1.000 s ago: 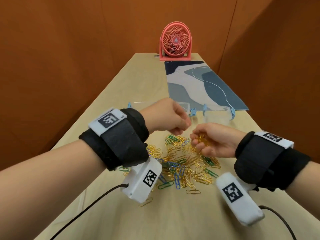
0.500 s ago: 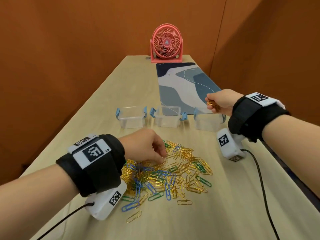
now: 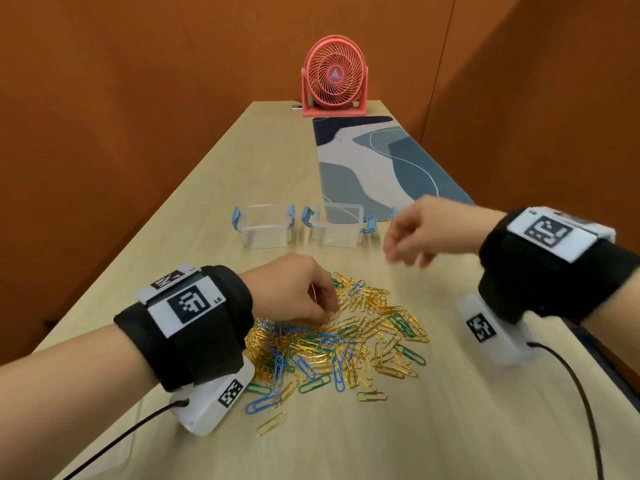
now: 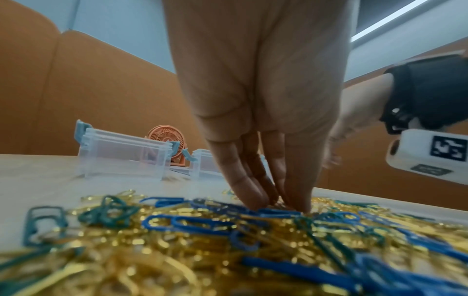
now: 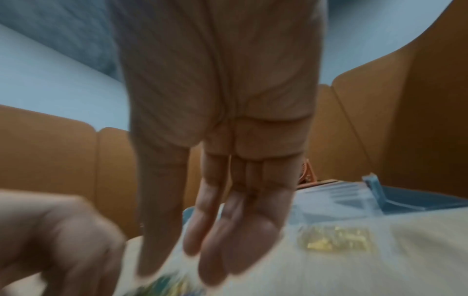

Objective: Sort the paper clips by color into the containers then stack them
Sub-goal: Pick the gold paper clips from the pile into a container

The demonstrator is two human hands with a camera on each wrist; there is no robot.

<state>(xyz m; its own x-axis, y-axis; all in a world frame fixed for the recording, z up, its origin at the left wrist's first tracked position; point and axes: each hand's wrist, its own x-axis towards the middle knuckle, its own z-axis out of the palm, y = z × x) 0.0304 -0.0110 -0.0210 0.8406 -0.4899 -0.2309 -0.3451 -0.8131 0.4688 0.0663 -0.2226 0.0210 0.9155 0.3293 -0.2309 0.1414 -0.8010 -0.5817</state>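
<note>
Left hand (image 3: 294, 289) digging bunched fingertips into the mixed heap of gold, blue and green wire paper clips (image 3: 339, 341) at the table's near centre.

Right hand (image 3: 422, 230), loose-fingered and empty, is hanging near the clear plastic containers with blue latches (image 3: 266, 226) beyond the heap; sorting seems barely begun, and next calls for pinching single-colour clips.

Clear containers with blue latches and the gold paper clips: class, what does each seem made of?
Clear containers with blue latches: probably rigid transparent plastic, slightly frosted; the table shows through the walls. Gold paper clips: apparently bent metal wire with a shiny gold finish; they glint in the left wrist view.
</note>
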